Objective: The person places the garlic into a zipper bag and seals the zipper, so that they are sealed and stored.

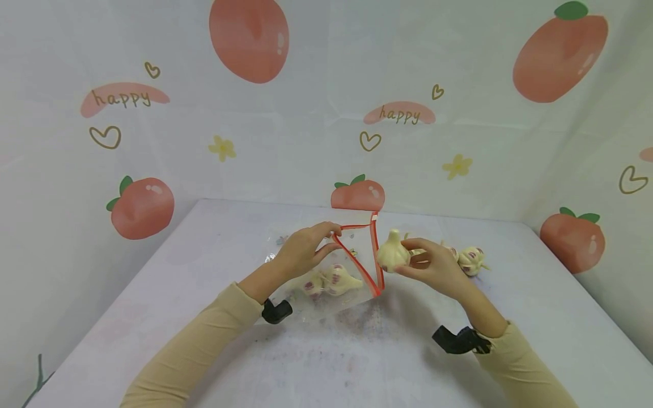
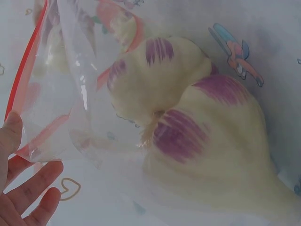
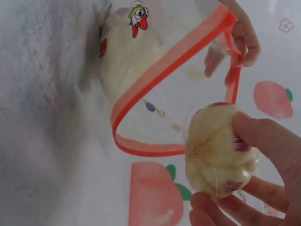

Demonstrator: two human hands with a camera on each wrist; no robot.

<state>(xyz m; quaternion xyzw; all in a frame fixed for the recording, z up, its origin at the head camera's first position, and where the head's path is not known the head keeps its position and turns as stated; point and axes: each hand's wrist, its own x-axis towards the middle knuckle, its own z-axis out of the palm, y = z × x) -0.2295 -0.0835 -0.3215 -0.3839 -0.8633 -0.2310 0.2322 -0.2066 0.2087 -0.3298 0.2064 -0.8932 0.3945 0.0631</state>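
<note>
A clear zip bag with a red-edged mouth (image 1: pixel 375 241) lies on the table, its mouth spread toward the right. My left hand (image 1: pixel 301 249) pinches the upper edge of that mouth between thumb and fingers. Inside the bag are two pale garlic bulbs with purple streaks; one (image 1: pixel 339 281) is nearer the mouth, and both fill much of the left wrist view. My right hand (image 1: pixel 433 266) grips another garlic bulb (image 1: pixel 393 255) between thumb and fingertips, just outside the red rim. Its root tuft faces the bag in the right wrist view.
More garlic bulbs (image 1: pixel 471 259) lie on the table behind and right of my right hand, partly hidden by it. A white table (image 1: pixel 316 362) reaches back to a printed cloth backdrop (image 1: pixel 306 124). Black camera mounts (image 1: pixel 461 341) sit on both wrists.
</note>
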